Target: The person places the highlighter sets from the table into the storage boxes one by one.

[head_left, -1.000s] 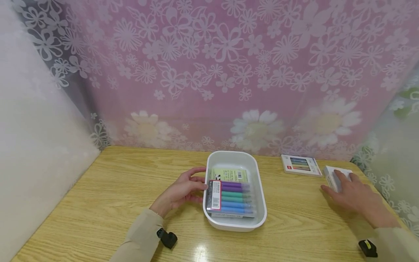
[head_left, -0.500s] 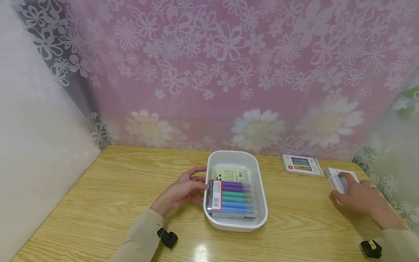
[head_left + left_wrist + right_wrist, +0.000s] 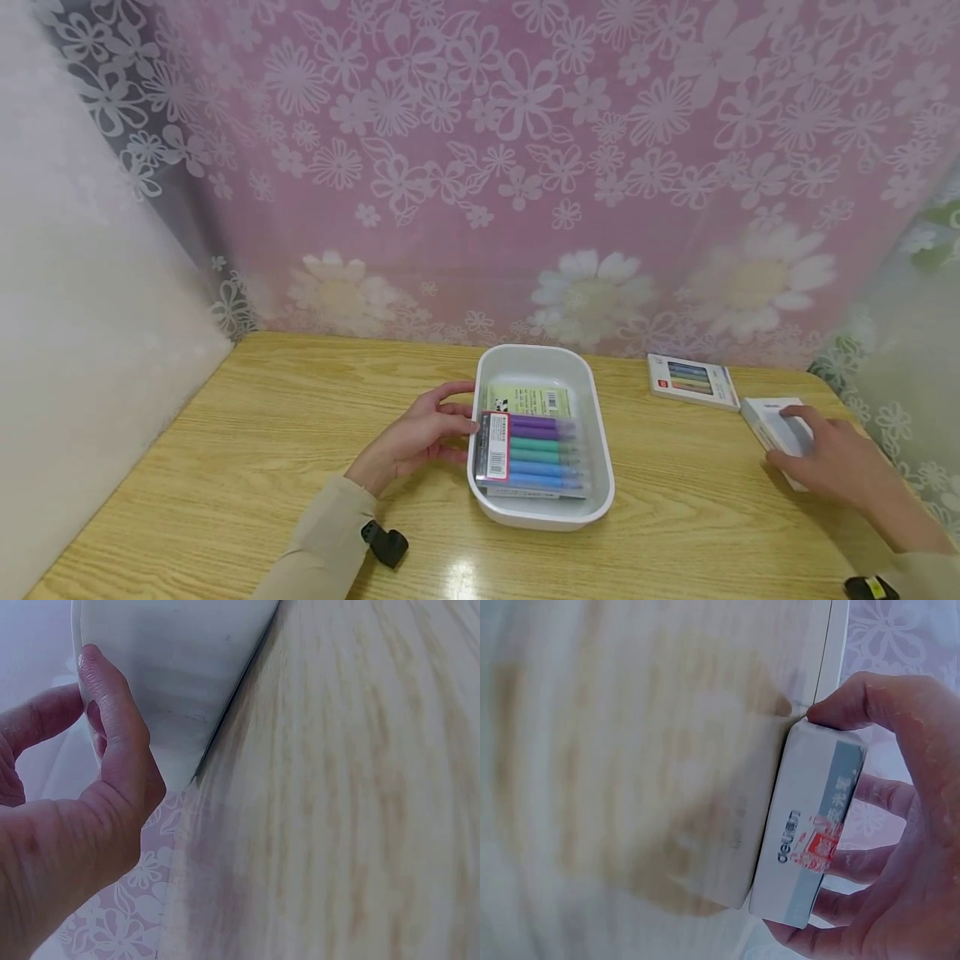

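In the head view, a white plastic bin stands mid-table. My left hand holds its left rim; the left wrist view has fingers bent at the bin's edge. Inside lie a clear pack of purple, green and blue pens and a yellow-green packet with a panda. At the right, my right hand grips a white highlighter box, seen end-on in the right wrist view with its "deli" print. The thumb is at one side and the fingers at the other. Whether the box rests fully on the table is unclear.
Another flat white box with a window showing coloured pens lies near the back edge, just left of the gripped box. The wooden table ends at a pink floral curtain, with pale curtains on both sides.
My right hand has slid round the highlighter box, the thumb now at its near side, and the box has shifted slightly towards me. My left hand and the bin stay put.
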Available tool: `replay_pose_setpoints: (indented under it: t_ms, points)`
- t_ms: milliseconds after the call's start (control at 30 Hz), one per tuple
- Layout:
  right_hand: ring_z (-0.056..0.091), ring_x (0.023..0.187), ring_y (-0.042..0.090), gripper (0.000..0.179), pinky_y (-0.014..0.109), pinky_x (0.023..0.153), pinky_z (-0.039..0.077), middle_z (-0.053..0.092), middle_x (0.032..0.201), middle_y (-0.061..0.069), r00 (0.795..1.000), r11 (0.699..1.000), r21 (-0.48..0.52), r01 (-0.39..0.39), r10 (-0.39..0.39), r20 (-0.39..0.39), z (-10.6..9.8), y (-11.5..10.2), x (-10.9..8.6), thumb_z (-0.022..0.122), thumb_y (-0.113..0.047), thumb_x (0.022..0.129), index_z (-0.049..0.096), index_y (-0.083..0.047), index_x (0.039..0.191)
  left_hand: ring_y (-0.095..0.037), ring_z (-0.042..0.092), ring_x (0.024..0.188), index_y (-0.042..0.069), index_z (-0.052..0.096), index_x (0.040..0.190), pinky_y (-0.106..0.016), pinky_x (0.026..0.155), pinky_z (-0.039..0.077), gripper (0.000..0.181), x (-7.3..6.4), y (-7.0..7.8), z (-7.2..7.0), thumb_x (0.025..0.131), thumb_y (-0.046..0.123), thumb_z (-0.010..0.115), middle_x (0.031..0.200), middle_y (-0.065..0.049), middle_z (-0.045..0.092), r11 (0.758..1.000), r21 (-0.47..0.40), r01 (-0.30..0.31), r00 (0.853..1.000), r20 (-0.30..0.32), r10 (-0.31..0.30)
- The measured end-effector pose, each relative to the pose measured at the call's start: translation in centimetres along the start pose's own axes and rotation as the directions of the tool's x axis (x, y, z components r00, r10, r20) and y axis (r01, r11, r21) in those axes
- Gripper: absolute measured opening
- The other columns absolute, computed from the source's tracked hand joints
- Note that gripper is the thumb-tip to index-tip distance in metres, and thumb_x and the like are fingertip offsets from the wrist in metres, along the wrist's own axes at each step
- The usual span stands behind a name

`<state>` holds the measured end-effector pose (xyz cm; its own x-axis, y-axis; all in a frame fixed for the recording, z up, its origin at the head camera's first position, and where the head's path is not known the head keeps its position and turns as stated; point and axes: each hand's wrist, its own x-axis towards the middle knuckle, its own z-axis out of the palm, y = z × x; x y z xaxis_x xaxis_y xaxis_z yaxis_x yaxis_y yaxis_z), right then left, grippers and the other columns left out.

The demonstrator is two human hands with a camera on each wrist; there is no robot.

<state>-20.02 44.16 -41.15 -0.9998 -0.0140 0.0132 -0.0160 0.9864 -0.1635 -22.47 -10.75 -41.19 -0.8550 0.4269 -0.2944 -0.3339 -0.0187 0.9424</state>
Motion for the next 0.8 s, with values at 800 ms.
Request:
replay_pose_setpoints:
  t_ms: [800]
  points:
    - [0.053, 0.092, 0.066, 0.077, 0.068, 0.066, 0.045, 0.042, 0.126, 0.050, 0.999, 1.000, 0.001, -0.008, 0.008, -0.039, -0.7, -1.5, -1.3, 0.082, -0.041, 0.078, 0.048, 0.000, 0.133, -0.020, 0.067, 0.097, 0.014, 0.036, 0.155, -0.031, 0.068, 0.063, 0.071, -0.1, 0.2, 0.2, 0.092, 0.005, 0.067, 0.123, -0.014, 0.060, 1.000, -0.007, -0.009, 1.000, 0.003, 0.009]
